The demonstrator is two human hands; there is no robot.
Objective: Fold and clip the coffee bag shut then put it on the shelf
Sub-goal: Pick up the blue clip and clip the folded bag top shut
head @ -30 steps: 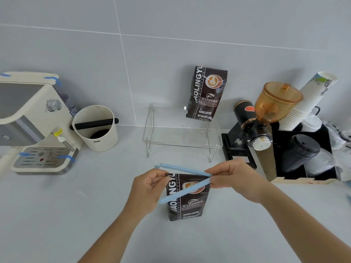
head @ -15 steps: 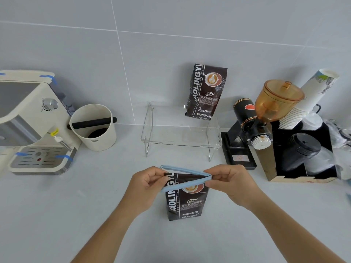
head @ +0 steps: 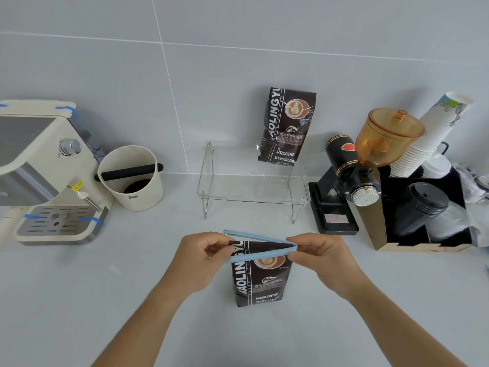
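A: Where is the coffee bag [head: 260,276] found?

B: It is stood upright on the surface [head: 79,300], toward the front edge, before the clear shelf [head: 254,186].

A: How is it gripped?

B: The blue clip [head: 260,247], not yet snapped closed, is straddled over its folded top. The hinged end is pinched in the right hand [head: 321,258]; the clip's free ends are pinched in the left hand [head: 202,256].
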